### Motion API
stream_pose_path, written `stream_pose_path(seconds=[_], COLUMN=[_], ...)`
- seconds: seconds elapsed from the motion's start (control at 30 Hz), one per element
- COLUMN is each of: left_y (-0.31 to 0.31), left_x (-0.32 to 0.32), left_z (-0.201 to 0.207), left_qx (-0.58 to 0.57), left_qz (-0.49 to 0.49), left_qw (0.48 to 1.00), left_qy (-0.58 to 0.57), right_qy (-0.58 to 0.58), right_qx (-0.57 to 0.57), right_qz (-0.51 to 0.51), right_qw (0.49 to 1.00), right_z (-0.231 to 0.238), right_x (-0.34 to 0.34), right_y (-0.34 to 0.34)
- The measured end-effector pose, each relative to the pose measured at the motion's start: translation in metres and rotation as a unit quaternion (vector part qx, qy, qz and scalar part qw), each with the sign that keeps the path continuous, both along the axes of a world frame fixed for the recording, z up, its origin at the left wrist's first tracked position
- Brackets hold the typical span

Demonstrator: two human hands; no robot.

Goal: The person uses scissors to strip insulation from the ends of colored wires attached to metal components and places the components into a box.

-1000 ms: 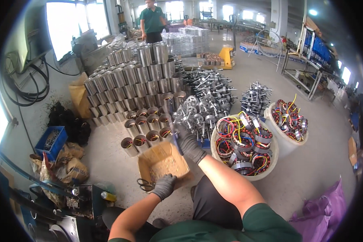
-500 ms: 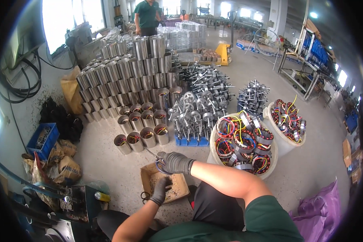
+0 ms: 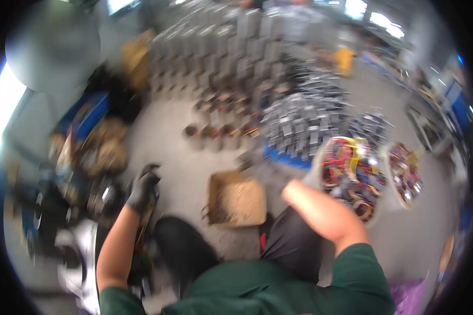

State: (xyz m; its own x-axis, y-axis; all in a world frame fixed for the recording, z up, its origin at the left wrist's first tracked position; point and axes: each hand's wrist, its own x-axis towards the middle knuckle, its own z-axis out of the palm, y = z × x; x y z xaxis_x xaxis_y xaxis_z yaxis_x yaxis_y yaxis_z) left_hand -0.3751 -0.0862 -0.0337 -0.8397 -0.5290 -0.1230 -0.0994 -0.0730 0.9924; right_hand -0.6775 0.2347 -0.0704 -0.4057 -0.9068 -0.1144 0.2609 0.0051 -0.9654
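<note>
- My left hand [image 3: 143, 189], in a dark glove, is out to the left of the box, nearest the blurred machine parts [image 3: 108, 197]. Its fingers [image 3: 151, 169] look bent, but I cannot tell whether they close on anything.
- My right hand [image 3: 274, 181] is a grey smear just beyond the box's far right corner, between it and the nearer bucket. I cannot tell whether those fingers are apart, together or clamped on something.
- The open cardboard box [image 3: 264, 202] sits on the floor [image 3: 165, 123] in front of my knees, pale scraps [image 3: 240, 202] spread over its bottom. A small dark shape [image 3: 206, 213] is at its left edge, too blurred for me to name.
- Beyond the box I see short metal cylinders [image 3: 213, 140] with coloured wires in their mouths, and behind them a tall stack of bare cylinders [image 3: 215, 52].
- To the right of those, shafted metal parts [image 3: 305, 123] lie heaped on a blue tray [image 3: 289, 159].
- Nearer my right arm, the nearer bucket [image 3: 314, 176] and a farther bucket [image 3: 392, 195] are full of wired rings [image 3: 352, 184].
- On my left lie a blue crate [image 3: 92, 113] and brown sacks [image 3: 110, 152].
</note>
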Motion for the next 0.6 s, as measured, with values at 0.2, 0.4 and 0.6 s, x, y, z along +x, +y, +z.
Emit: stream_pose_path(seconds=[0.2, 0.4, 0.6], left_y=[0.020, 0.094, 0.089], left_x=[0.175, 0.278, 0.305], left_z=[-0.176, -0.273, -0.273], left_qx=[-0.040, -0.152, -0.218], left_qz=[0.113, 0.087, 0.344], left_qw=[0.953, 0.858, 0.716], left_qy=[-0.278, -0.482, -0.567], right_qy=[0.288, 0.187, 0.152], right_qx=[0.031, 0.175, 0.158], right_qz=[-0.025, -0.039, -0.113], right_qw=[0.957, 0.966, 0.969], right_z=[0.023, 0.043, 0.031], right_x=[0.004, 0.005, -0.019], right_y=[0.017, 0.032, 0.048])
